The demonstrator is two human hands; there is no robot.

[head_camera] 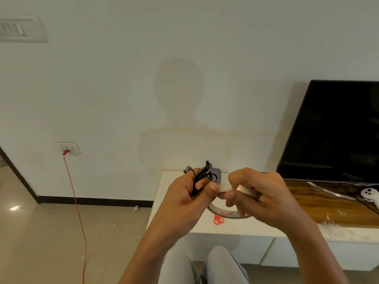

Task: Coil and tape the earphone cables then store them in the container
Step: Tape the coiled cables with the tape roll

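My left hand grips a coiled black earphone cable, with its metal earbuds sticking up above my fingers. My right hand holds a white tape roll and pinches its tape strip, which runs across to my left thumb by the cable. Behind the earbuds a grey container stands on the white cabinet top, mostly hidden by my hands. Both hands are raised above the cabinet.
Red-handled scissors lie on the cabinet below the tape roll. A black TV stands at the right on a wooden surface, with a white controller beside it. A red cord hangs from a wall socket at the left.
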